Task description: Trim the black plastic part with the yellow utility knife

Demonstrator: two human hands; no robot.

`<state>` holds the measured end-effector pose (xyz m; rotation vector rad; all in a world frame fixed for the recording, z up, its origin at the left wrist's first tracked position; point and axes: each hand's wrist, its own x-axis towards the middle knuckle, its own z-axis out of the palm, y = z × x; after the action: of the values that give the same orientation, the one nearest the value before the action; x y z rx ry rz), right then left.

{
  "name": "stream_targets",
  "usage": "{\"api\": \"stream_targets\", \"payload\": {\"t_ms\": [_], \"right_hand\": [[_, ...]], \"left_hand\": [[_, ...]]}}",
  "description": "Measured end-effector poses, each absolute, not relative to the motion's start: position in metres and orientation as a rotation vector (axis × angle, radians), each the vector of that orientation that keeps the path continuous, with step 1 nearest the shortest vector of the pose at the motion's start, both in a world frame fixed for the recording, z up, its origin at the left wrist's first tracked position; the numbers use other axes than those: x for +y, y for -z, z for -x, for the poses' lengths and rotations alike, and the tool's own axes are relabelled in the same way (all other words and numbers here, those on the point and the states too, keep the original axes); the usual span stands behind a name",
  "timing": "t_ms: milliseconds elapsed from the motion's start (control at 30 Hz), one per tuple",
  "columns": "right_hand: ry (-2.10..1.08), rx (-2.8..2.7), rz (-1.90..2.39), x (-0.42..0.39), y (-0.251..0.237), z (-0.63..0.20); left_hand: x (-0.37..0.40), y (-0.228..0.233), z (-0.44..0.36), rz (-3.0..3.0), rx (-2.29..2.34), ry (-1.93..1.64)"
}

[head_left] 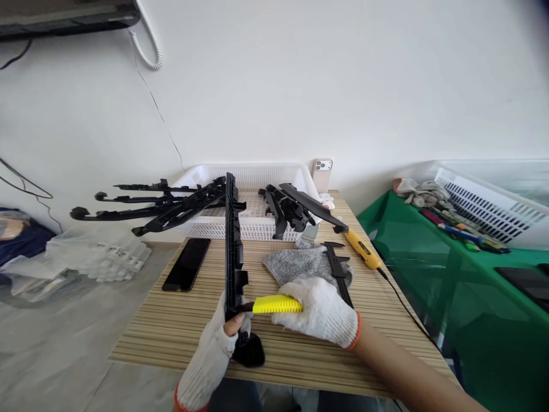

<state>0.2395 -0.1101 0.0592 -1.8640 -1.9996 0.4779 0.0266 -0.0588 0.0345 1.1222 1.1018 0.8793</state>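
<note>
My left hand (pixel 214 343), in a white knit glove with a bare thumb showing, is closed around the lower end of a long black plastic trim piece (pixel 234 246). The piece stands nearly upright, with clips along its side and a wide rounded foot near the table's front edge. In my gloved right hand (pixel 319 309) is a yellow-handled knife (pixel 274 304), pointing left. Its dark tip meets the trim piece just above my left thumb; the exact contact is hidden. Behind my right hand lie a grey cloth (pixel 287 264) and a black caliper (pixel 337 266).
A white plastic basket (pixel 253 232) at the back holds more black trim pieces (pixel 184 206), some jutting out left. A black phone (pixel 187 264) lies left on the wooden table (pixel 171 326). A corded yellow tool (pixel 362 249) lies right, beside a green-covered surface (pixel 412 286) with pens and gloves.
</note>
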Motion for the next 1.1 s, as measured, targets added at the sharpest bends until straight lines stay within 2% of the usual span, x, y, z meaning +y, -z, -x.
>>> {"api": "stream_targets", "payload": {"t_ms": [267, 467, 867, 1100], "right_hand": [[-0.471, -1.885, 2.019, -0.110, -0.065, -0.235], [-0.453, -1.994, 1.935, -0.110, -0.060, -0.237], [-0.008, -2.060, 1.543, -0.114, -0.046, -0.250], [0.203, -2.020, 1.473, -0.114, -0.047, -0.248]], "left_hand": [[-0.062, -0.038, -0.030, -1.086, 1.011, -0.770], [-0.062, -0.032, -0.031, -1.034, 0.985, -0.796], [-0.064, -0.034, -0.037, -0.851, 0.995, -0.872], [-0.063, -0.034, -0.037, -0.887, 0.988, -0.910]]}}
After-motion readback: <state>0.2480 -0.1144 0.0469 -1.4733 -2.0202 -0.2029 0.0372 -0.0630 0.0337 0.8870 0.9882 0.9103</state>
